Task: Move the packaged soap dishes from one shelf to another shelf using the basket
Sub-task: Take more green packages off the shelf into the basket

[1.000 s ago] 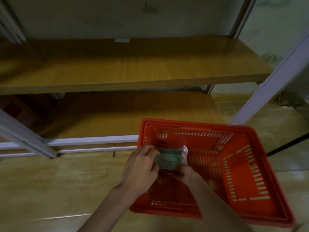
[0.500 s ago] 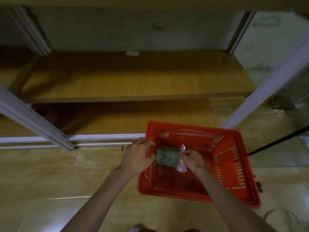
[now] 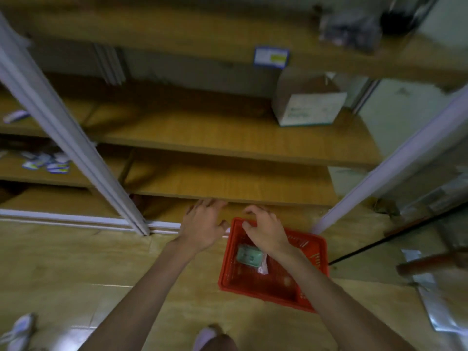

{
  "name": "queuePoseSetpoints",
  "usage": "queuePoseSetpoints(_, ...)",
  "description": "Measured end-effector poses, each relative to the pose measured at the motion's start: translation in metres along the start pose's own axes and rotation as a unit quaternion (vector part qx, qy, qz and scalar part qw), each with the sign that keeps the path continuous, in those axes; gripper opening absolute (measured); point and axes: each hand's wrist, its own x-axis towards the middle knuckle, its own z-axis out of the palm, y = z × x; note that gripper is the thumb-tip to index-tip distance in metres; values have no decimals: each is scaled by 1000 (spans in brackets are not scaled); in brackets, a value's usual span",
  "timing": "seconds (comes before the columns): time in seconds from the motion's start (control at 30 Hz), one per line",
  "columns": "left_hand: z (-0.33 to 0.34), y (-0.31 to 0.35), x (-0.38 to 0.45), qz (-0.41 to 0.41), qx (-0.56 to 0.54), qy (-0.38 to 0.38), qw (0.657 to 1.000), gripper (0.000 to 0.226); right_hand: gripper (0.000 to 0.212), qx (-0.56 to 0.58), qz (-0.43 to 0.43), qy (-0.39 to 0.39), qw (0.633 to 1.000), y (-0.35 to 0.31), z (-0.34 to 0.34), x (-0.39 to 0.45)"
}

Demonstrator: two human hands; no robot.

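A red plastic basket (image 3: 276,295) stands on the floor below the shelves. Inside it lies a green packaged soap dish (image 3: 248,256) in clear wrap, near the basket's far left corner. My right hand (image 3: 264,230) hovers above the basket's far edge with loosely curled fingers, holding nothing. My left hand (image 3: 202,224) is raised to the left of the basket, fingers spread and relaxed, also empty. Both hands are apart from the soap dish. The view is blurred by motion.
Wooden shelves (image 3: 228,138) rise in front, framed by white metal posts (image 3: 63,127). A cardboard box (image 3: 307,102) sits on a middle shelf at right, and dark packaged goods (image 3: 349,29) on the top shelf. Small packets (image 3: 45,163) lie on the left shelf. A shoe (image 3: 20,333) is at lower left.
Both hands let go of the soap dish, which now lies in the basket, and rose toward the shelves. The view pulled back and up, showing higher shelves.
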Motion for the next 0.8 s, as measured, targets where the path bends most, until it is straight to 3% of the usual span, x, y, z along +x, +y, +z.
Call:
queuePoseSetpoints(0.2, -133, 4, -40, -20, -9, 10, 1000, 56, 34, -15, -57, -31, 998, -110, -88, -19)
queuePoseSetpoints(0.43, -262, -16, -94, -82, -24, 76, 993, 45, 38, -4, -138, -72, 988, -238, -150, -31)
queuePoseSetpoints(0.8, -391, -111, -144, -170, -11, 165, 972, 47, 37, 79, -226, -112, 965, -403, -174, -5)
